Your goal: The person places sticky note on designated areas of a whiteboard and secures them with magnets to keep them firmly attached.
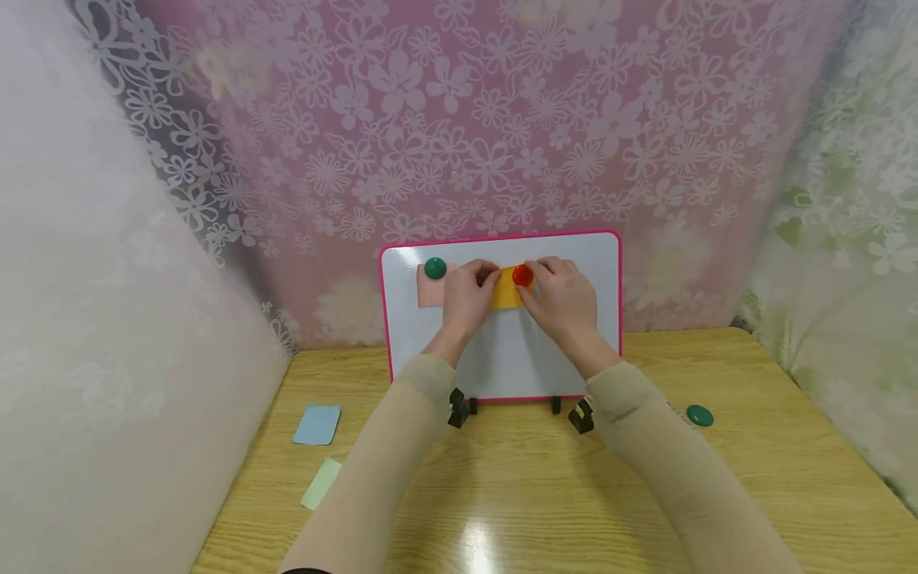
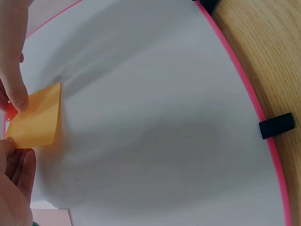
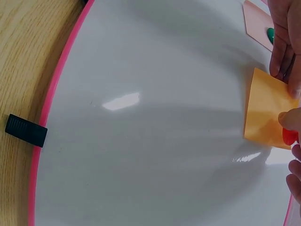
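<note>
An orange sticky note (image 1: 506, 296) lies against the upper part of a pink-edged whiteboard (image 1: 516, 359). My left hand (image 1: 468, 296) pinches the note's left edge between thumb and fingers. At the note's upper right, my right hand (image 1: 566, 301) holds a round red magnet (image 1: 522, 276) between thumb and finger, over the paper. In the right wrist view the red magnet (image 3: 289, 136) overlaps the orange note (image 3: 268, 110). Left of these, a pink sticky note (image 1: 429, 295) hangs on the board under a green magnet (image 1: 435, 268), partly hidden by my left hand.
On the wooden table (image 1: 516, 494), a blue note (image 1: 317, 424) and a pale green note (image 1: 321, 483) lie at the left, the latter partly behind my left sleeve. A second green magnet (image 1: 700, 415) rests at the right. Black feet (image 1: 582, 416) support the board.
</note>
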The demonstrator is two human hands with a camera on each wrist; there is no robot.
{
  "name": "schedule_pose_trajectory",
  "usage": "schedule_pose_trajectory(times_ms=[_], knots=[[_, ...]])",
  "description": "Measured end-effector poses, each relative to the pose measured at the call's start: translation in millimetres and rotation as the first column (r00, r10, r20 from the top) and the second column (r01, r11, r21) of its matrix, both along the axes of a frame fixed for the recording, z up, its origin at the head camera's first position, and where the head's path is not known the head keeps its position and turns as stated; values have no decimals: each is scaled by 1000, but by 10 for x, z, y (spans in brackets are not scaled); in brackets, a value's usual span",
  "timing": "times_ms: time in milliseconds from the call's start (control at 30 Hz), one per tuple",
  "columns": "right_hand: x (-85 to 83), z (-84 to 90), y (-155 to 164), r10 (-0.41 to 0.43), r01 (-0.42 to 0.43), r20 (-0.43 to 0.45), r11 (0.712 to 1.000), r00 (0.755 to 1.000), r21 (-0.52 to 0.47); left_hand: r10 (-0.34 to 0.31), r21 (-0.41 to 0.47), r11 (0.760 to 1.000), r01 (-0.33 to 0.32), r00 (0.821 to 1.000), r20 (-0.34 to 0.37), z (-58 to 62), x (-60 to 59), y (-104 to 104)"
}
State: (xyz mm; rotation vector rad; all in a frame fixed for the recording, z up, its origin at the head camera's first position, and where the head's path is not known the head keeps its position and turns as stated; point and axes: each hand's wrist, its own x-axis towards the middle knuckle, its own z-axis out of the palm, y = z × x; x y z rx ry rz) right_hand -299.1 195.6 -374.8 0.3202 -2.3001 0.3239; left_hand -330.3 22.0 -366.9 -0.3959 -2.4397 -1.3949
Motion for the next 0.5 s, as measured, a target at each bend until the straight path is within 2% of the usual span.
schedule_pose_trajectory(times_ms=[500], knots=[[-56,38,-47,-28,29,25,1000,999,-8,18,-15,1000,-18,1000,17,15,-10,46]])
